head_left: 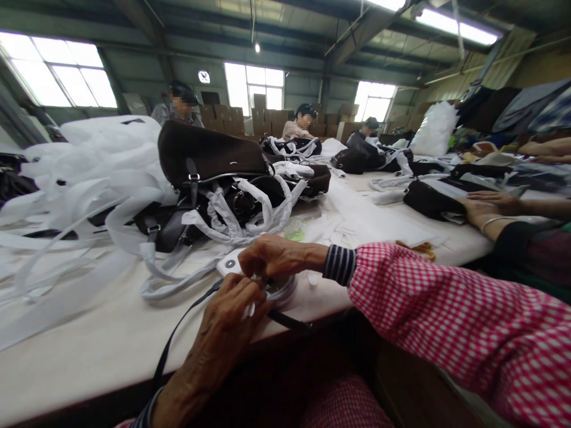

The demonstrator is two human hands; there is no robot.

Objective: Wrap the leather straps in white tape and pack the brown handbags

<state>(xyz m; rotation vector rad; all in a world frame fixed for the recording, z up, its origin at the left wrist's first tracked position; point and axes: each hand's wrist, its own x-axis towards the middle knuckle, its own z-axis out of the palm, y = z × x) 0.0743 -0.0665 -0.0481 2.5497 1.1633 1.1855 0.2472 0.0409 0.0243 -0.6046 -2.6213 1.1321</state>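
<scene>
At the table edge my left hand is closed, fingers bent inward, with a thin dark strap running into it. A wider dark strap end shows just right of that hand. A small white scrap sits at its fingers. My right hand meets it from above, its fingertips pinched together; what they pinch is hidden. Under and behind the hands lies a white object with a round dark spot. A clear, ring-shaped roll lies beside my right wrist, partly covered.
Dark bags with white-wrapped handles are piled ahead. A heap of white wrapping strips rises at left. At right, a co-worker's hands rest on a black bag. Other people sit across the table.
</scene>
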